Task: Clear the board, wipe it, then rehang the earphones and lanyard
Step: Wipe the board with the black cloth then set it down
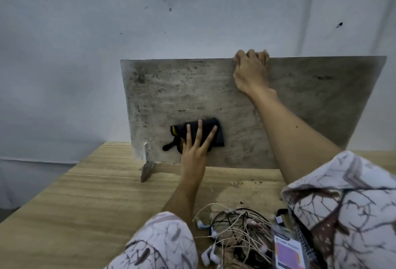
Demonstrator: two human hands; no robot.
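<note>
Grey, stained board (pixel 246 105), upright at the far edge of the wooden table (pixel 75 200), held up at its lower left by a small foot (pixel 147 171). Against the board's lower left part, a dark cloth (pixel 197 134) with a yellow stripe, pressed flat by the left hand (pixel 196 146), fingers straight and spread over it. At the board's top edge, right of the middle, the right hand (pixel 250 69), fingers curled over the rim and gripping it. In front of the board, near the table's close edge, a tangled heap of earphones (pixel 233 232), and just to their right the lanyard (pixel 289 249) with its card holder. Board bare of hanging things, so clearing judged done and wiping in hand.

Possible trouble from here: too hard a push with the cloth, board tipping back or sliding on its one visible foot if the top grip loosens. Also a sleeve (pixel 342 211) dragging over the heap and pulling cords off the table. Later, knotted cords slow to separate for rehanging.
</note>
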